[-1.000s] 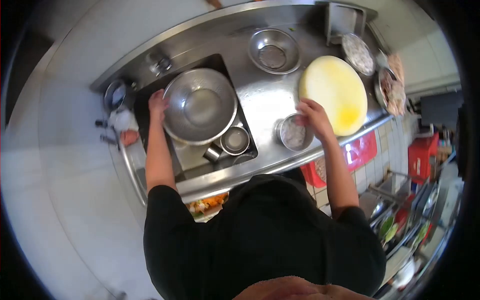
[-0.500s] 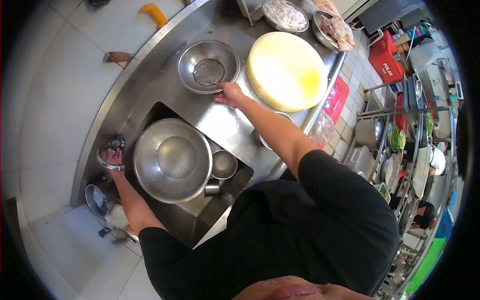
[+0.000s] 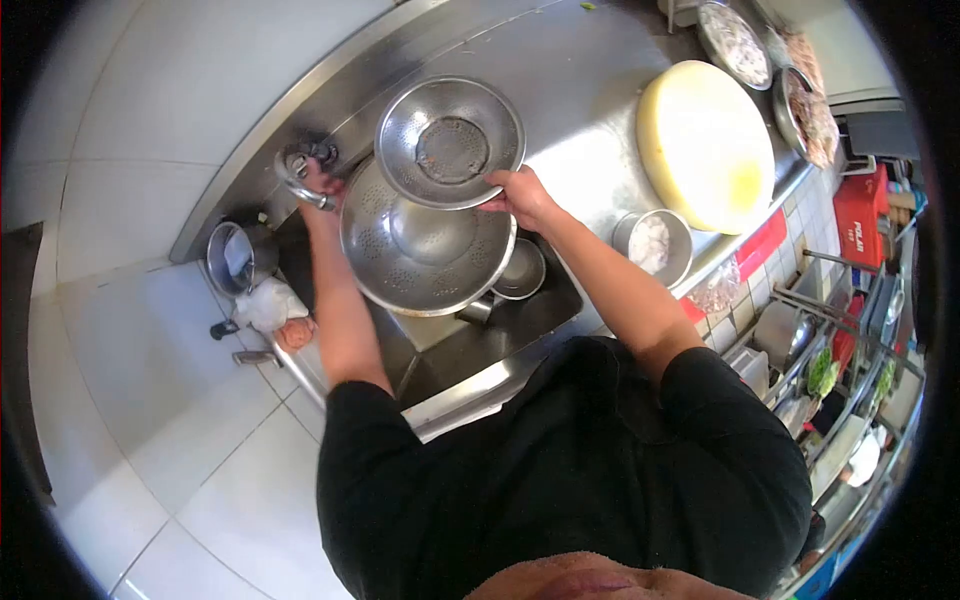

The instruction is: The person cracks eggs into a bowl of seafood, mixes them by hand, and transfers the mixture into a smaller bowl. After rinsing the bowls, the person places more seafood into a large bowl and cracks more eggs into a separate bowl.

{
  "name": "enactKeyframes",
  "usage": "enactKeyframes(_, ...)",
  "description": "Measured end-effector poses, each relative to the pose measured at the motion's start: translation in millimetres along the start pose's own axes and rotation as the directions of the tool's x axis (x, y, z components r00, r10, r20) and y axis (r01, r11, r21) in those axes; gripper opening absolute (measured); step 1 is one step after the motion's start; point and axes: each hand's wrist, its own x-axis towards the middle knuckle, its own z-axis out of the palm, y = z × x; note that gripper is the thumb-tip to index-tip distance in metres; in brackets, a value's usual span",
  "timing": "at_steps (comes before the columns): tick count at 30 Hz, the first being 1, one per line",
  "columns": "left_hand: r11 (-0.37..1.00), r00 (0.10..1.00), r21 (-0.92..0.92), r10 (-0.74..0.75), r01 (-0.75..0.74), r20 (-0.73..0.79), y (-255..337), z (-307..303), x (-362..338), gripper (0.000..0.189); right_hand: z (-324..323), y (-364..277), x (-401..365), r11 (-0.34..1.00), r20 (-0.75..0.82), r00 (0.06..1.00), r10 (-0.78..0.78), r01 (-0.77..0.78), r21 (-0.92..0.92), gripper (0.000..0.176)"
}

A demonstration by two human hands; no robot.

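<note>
My right hand (image 3: 520,197) grips the near right rim of a small metal colander (image 3: 452,142), which hangs over the back of a larger perforated colander (image 3: 430,265) in the sink (image 3: 440,370). At the left, my left hand (image 3: 322,184) is closed at the curved metal faucet (image 3: 298,175), behind its spout; the fingers are partly hidden. Beside the large colander sit a small metal bowl (image 3: 522,270) and a metal cup (image 3: 476,310).
A thick round yellowish board (image 3: 706,145) lies on the counter at the right, near a pot with white contents (image 3: 653,247). Bowls of food (image 3: 735,43) stand at the back right. A metal pot (image 3: 230,258) and a white bag (image 3: 270,304) are at the left.
My right hand has lifted the small colander off the counter and brought it left over the sink. The view has shifted. My left hand stays at the faucet.
</note>
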Motion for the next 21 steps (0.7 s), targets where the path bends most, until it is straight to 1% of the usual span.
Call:
enactKeyframes(1,0.998,0.994,0.058,-0.010,0.004,0.108,-9.1,-2.7,-30.8,0.040,8.5,4.0,0.5,1.000,0.024,1.000,0.020,-0.020,-0.014,0.037)
enactKeyframes(2,0.998,0.969,0.010,-0.064,0.063,0.238,-18.6,-2.9,-57.1,0.040,16.8,7.0,-1.0,0.999,0.043,0.998,0.042,-0.041,-0.030,0.038)
enactKeyframes(3,0.991,0.924,-0.033,-0.112,0.133,0.365,-28.4,-2.4,-83.6,0.041,22.2,12.5,-3.1,0.997,0.059,0.996,0.067,-0.065,-0.050,0.039)
enactKeyframes(4,0.972,0.921,-0.135,-0.131,0.192,0.366,-33.9,1.4,-110.0,0.045,23.5,20.8,-0.2,0.992,0.066,0.992,0.104,-0.099,-0.074,0.039)
enactKeyframes(6,0.878,0.909,-0.315,-0.255,0.360,0.330,-58.0,-6.3,-120.5,0.038,24.5,42.2,14.5,0.979,0.086,0.981,0.172,-0.160,-0.126,0.039)
enactKeyframes(7,0.876,0.910,-0.306,-0.281,0.373,0.304,-67.8,-11.7,-122.8,0.035,29.7,48.5,14.6,0.975,0.024,0.989,0.145,-0.139,-0.172,0.034)
enactKeyframes(9,0.872,0.909,-0.286,-0.330,0.397,0.256,-84.9,-20.9,-119.7,0.029,35.0,47.3,5.5,0.966,0.048,0.982,0.182,-0.170,-0.196,0.037)
enactKeyframes(11,0.879,0.908,-0.277,-0.314,0.388,0.277,-106.8,-32.0,-107.7,0.025,34.0,45.3,1.3,0.951,0.066,0.973,0.220,-0.199,-0.236,0.043)
enactKeyframes(12,0.882,0.907,-0.272,-0.304,0.384,0.292,-108.2,-32.3,-103.8,0.024,31.6,44.2,1.6,0.941,0.072,0.968,0.240,-0.213,-0.264,0.047)
enactKeyframes(13,0.901,0.900,-0.200,-0.318,0.384,0.299,-108.1,-34.3,-98.6,0.024,29.0,43.2,2.1,0.929,0.075,0.963,0.258,-0.227,-0.291,0.051)
enactKeyframes(15,0.924,0.886,-0.045,-0.350,0.381,0.305,-103.0,-41.5,-93.3,0.023,28.0,37.1,-5.5,0.892,-0.028,0.983,0.182,-0.177,-0.417,0.058)
enactKeyframes(16,0.920,0.877,0.022,-0.380,0.391,0.295,-97.4,-44.4,-91.5,0.027,29.4,34.4,-10.5,0.865,-0.073,0.988,0.137,-0.156,-0.477,0.061)
enactKeyframes(18,0.900,0.858,0.158,-0.434,0.405,0.275,-81.6,-44.6,-88.5,0.035,21.1,39.5,-13.9,0.824,-0.077,0.990,0.116,-0.139,-0.550,0.061)
enactKeyframes(19,0.912,0.886,0.207,-0.399,0.356,0.237,-72.3,-40.6,-93.8,0.037,14.2,41.4,-17.2,0.800,-0.080,0.991,0.105,-0.132,-0.585,0.062)
enactKeyframes(21,0.917,0.933,0.307,-0.316,0.254,0.172,-53.3,-33.3,-110.0,0.041,-6.0,42.1,-30.8,0.806,0.009,0.979,0.203,-0.161,-0.570,0.062)
